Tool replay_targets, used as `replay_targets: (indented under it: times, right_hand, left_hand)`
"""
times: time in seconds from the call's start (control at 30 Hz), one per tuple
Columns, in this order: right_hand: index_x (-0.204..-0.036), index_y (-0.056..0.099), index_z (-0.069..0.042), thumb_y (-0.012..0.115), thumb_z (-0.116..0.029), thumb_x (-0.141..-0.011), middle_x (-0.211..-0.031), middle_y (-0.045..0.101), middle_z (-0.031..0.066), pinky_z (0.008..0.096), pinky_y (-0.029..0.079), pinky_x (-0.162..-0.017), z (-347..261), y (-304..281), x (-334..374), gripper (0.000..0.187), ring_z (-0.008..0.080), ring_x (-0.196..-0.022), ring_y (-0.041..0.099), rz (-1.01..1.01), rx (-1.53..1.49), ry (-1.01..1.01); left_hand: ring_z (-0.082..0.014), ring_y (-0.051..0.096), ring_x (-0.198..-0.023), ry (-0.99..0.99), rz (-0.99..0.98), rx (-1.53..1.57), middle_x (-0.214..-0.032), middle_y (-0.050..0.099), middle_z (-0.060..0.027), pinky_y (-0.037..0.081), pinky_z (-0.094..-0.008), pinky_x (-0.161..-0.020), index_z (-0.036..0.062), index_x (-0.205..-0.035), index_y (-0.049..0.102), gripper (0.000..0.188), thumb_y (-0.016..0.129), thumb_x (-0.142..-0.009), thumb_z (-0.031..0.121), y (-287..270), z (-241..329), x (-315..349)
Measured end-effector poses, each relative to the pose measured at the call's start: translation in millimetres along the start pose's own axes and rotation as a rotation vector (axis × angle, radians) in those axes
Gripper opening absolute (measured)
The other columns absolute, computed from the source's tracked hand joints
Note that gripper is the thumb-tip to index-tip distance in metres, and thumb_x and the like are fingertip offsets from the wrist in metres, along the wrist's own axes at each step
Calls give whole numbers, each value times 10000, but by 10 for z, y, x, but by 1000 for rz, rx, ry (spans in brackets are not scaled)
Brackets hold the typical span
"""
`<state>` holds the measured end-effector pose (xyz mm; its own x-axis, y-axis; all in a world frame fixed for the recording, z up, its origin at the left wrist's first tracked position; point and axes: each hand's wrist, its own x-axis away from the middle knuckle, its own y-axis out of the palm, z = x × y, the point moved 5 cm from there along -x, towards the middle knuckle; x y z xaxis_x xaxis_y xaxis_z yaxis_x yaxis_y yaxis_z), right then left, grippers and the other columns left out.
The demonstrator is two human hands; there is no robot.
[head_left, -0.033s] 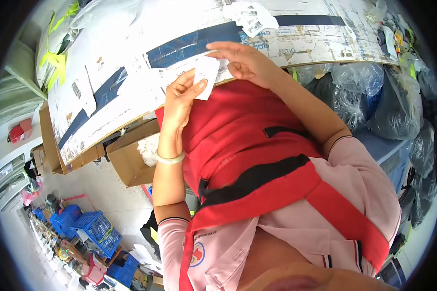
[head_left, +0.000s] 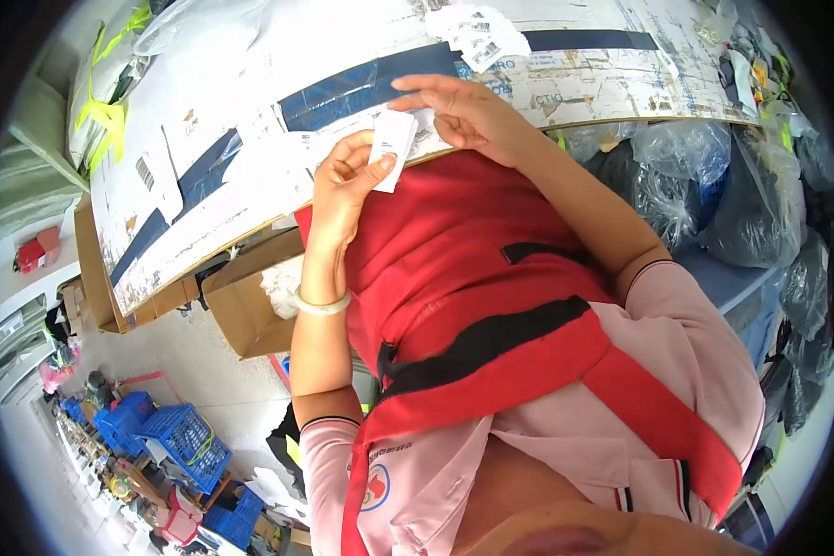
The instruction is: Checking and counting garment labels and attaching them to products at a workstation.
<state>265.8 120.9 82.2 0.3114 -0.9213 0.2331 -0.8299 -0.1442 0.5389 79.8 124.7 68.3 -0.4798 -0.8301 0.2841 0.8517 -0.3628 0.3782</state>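
Observation:
Pinched between the thumb and fingers of my left hand [head_left: 345, 181] is a small stack of white paper labels [head_left: 388, 137], slightly fanned, with fine print on them. They are held at the near edge of the worktable [head_left: 241, 69]. My right hand [head_left: 482, 116] is just right of the labels, over the table edge. Its fingers are stretched out and apart, and I see nothing held in them. More white labels with barcodes [head_left: 482, 35] lie farther back on the table.
Dark blue strips [head_left: 371, 82] and worn tape mark the white tabletop. A cardboard box [head_left: 246, 301] stands below its left part. Bags in clear plastic [head_left: 681, 171] crowd the right side. Blue crates [head_left: 190, 440] stand on the floor at lower left.
My right hand's fingers have lifted slightly away from the labels. The labels in my left hand are fanned a little differently.

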Motion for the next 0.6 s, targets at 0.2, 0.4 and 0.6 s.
replay_targets:
  times: [0.2, 0.4, 0.6]
  right_hand:
    - [-1168, 673, -77, 553, -53, -955, -1017, 716, 11, 205, 481, -602, 44, 730, 211, 246, 73, -689, 592, -208, 1053, -647]
    - [-1086, 677, -40, 611, -97, -939, -855, 659, 0, 187, 441, -546, 120, 233, 250, 171, 44, -639, 549, 55, 478, -91]
    - [-1016, 707, -41, 689, -223, -905, -699, 591, -23, 194, 411, -527, 148, 70, 258, 215, 46, -590, 521, -46, 616, 71]
  left_hand:
    - [-88, 606, -728, 278, 43, -382, -844, 656, -47, 467, -214, -655, 18, -1271, 539, 413, 683, -885, 6, -31, 42, -65]
    - [-187, 694, -890, -57, 112, 66, -1082, 694, -152, 599, -334, -730, -58, -1268, 568, 400, 685, -904, 61, -303, 32, 52]
    - [-184, 690, -916, -125, -190, 121, -1099, 695, -128, 597, -339, -778, -67, -1307, 551, 454, 694, -904, 83, -260, -76, 156]
